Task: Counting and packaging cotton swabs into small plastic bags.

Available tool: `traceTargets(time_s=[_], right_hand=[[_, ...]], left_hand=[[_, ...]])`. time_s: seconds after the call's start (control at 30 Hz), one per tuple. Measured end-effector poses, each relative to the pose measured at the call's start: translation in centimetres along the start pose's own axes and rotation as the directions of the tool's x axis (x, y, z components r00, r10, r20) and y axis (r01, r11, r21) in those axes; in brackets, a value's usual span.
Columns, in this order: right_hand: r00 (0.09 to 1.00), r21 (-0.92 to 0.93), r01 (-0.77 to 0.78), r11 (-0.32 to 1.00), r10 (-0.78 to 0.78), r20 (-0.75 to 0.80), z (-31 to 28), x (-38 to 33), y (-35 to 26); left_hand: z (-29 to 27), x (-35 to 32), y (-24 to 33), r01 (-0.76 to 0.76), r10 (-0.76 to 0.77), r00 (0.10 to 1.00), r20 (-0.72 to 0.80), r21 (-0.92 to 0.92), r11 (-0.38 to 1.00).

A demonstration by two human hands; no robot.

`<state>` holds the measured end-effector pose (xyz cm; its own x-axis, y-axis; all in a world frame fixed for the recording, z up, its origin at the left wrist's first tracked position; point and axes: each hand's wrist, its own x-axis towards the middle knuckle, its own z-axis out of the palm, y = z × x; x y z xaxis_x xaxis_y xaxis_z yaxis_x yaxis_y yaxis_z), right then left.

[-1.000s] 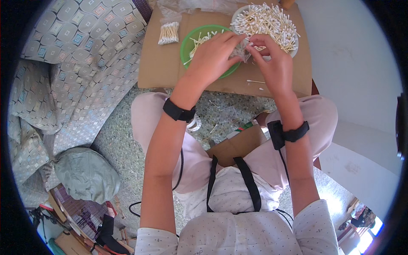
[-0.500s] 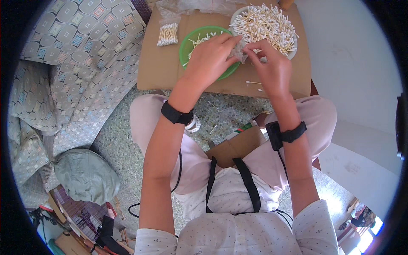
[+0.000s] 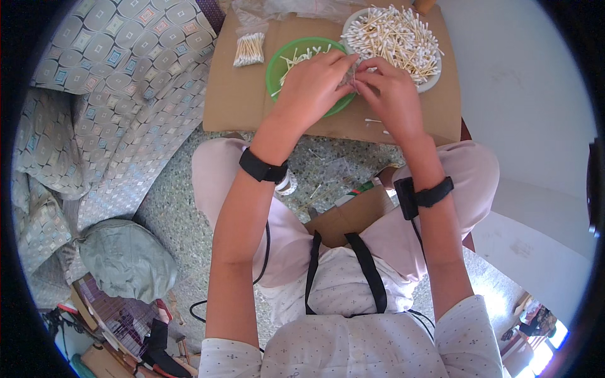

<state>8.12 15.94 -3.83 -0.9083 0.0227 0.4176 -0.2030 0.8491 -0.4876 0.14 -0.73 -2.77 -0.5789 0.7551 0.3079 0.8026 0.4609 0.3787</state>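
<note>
Hands on small clear bag

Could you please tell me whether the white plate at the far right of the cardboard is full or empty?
Full: the white plate is heaped with cotton swabs that cover nearly all of it.

surface: brown cardboard sheet | under the hands: green plate | just right of the fingertips: white plate heaped with cotton swabs | well left: clear bag of swabs | nearer the person: 2 loose swabs
</note>
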Motion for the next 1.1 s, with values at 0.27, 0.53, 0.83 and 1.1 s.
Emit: traceTargets(time_s=[0.27,0.53,0.83,1.1], right_hand=[[0.999,0.202,-0.012,0.979,0.018,-0.029,-3.2,0.5,0.7],[0.856,-0.098,-0.287,0.953,0.301,0.420,-5.2,-1.1,-0.8],[0.841,-0.153,-0.188,0.970,0.239,0.486,-2.2,-3.4,1.6],[0.942,0.075,-0.159,0.985,0.128,0.309,-2.3,-3.0,1.7]], left_hand=[[-0.6,0.1,-0.8,-0.140,0.134,0.988,-0.071,-0.085,0.987],[-1.7,0.5,-1.1,-0.090,0.029,0.970,-0.240,-0.247,0.965],[-2.2,0.3,-0.7,-0.101,0.061,0.951,-0.302,-0.118,0.988],[-2.2,0.5,-0.3,-0.088,0.037,0.950,-0.310,-0.150,0.985]])
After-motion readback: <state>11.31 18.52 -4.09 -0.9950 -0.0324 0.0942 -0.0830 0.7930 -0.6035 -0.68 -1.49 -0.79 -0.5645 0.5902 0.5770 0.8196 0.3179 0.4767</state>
